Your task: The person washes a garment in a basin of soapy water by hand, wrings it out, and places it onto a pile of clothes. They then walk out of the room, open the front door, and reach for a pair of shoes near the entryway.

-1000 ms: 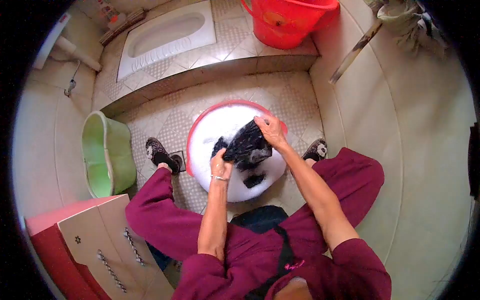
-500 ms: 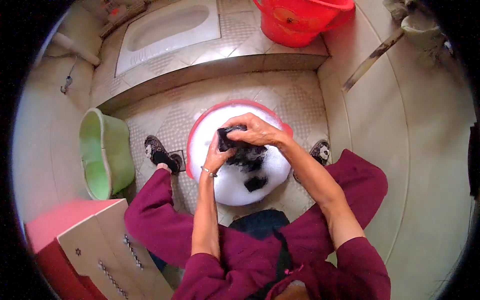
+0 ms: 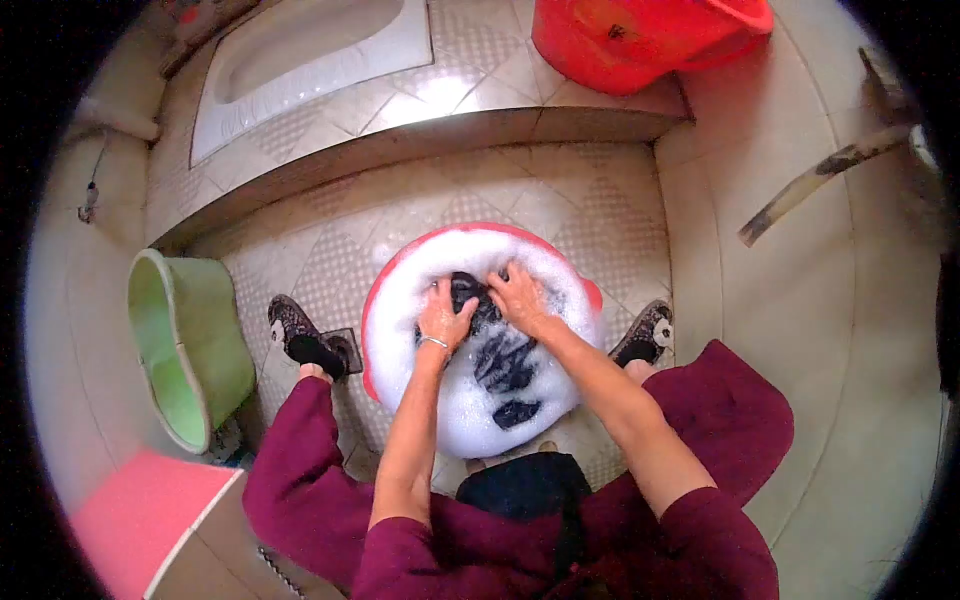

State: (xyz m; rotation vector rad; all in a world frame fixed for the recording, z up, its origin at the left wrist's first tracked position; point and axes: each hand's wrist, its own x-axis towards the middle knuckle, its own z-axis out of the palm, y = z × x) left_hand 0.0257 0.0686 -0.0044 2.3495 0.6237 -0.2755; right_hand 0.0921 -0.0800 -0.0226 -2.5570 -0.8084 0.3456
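Note:
A red basin heaped with white suds stands on the floor between my feet. Wet black cloth lies in the foam, partly covered by it. My left hand grips the cloth at its left upper part, thumb apart from the fingers and a bracelet at the wrist. Just to the right, my right hand has its bent fingers dug into the same cloth. Foam hides some of the fingertips and the cloth's outline.
A green tub lies tipped on its side at the left, above a pink-topped cabinet. Beyond a raised tiled step are a squat toilet and a red bucket. A floor drain is by my left foot.
The bunched black cloth held above the suds has come down and spread into the foam. My hands have moved apart and lower, and the camera view has shifted slightly.

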